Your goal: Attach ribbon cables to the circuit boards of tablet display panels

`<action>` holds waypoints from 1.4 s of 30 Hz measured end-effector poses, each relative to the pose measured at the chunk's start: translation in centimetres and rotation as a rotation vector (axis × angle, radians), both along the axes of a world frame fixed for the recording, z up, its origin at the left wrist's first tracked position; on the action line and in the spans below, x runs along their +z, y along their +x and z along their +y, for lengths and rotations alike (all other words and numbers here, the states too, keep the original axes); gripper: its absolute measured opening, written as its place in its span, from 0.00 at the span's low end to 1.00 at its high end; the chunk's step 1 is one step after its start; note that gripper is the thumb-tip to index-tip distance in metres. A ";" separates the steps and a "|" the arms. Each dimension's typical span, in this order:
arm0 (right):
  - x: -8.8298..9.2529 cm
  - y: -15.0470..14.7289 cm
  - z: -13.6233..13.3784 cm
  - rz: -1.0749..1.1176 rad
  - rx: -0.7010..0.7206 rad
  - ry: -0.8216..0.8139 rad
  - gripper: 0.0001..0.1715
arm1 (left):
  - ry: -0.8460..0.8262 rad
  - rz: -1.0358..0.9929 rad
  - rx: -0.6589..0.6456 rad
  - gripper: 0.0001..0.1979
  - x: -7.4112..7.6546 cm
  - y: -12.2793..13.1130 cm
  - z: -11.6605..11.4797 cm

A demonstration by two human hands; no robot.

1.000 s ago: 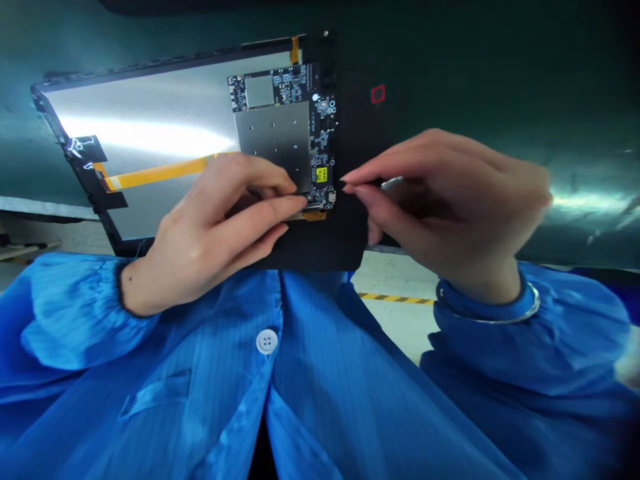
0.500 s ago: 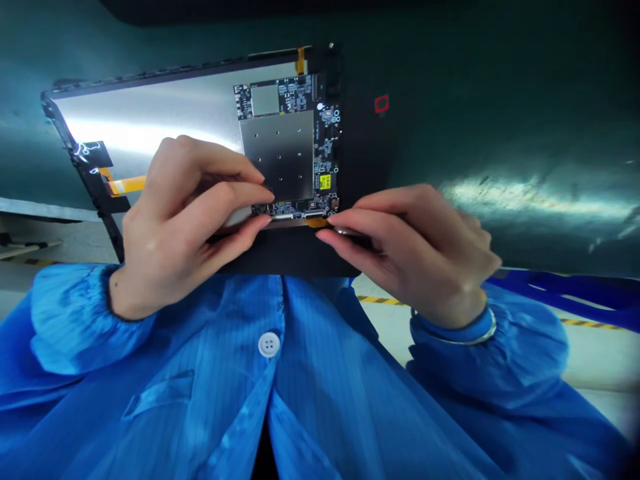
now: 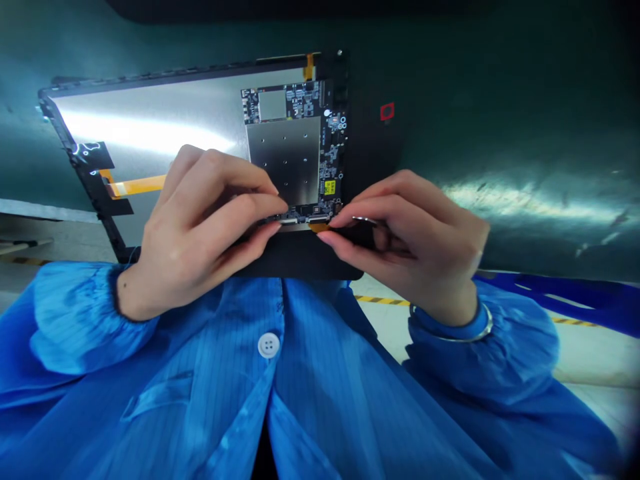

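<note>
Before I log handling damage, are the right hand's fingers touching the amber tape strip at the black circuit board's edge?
Touching. The head view shows the right hand's fingers against the amber tape strip's end, below the black circuit board.

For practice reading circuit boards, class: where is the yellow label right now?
In the head view, the yellow label sits at the right edge of the circuit board, beside the metal shield, above the right hand.
</note>
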State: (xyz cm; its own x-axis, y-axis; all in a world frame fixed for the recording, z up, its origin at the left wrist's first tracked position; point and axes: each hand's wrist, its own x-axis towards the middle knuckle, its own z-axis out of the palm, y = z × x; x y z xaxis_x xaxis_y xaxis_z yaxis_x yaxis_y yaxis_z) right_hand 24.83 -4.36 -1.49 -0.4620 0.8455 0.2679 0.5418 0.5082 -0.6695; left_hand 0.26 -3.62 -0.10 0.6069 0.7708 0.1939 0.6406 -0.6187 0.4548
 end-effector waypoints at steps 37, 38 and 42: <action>-0.3 -0.3 -0.4 -0.062 -0.079 0.037 0.04 | 0.108 0.070 -0.168 0.19 -0.3 0.0 0.8; -0.3 -0.2 -0.4 -0.070 -0.074 0.036 0.04 | 0.101 0.076 -0.174 0.19 -0.3 0.0 0.8; -0.1 0.0 -0.5 -0.083 -0.098 0.028 0.05 | 0.082 0.069 -0.180 0.20 -0.4 0.0 0.8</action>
State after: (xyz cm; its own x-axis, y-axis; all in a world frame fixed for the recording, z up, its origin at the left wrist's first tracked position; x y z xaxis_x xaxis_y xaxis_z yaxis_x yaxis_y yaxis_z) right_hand 24.82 -4.85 -1.64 -0.3990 0.8805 0.2560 0.6431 0.4678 -0.6063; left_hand 0.27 -2.83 -0.47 0.7473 0.6321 0.2050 0.5442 -0.7592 0.3570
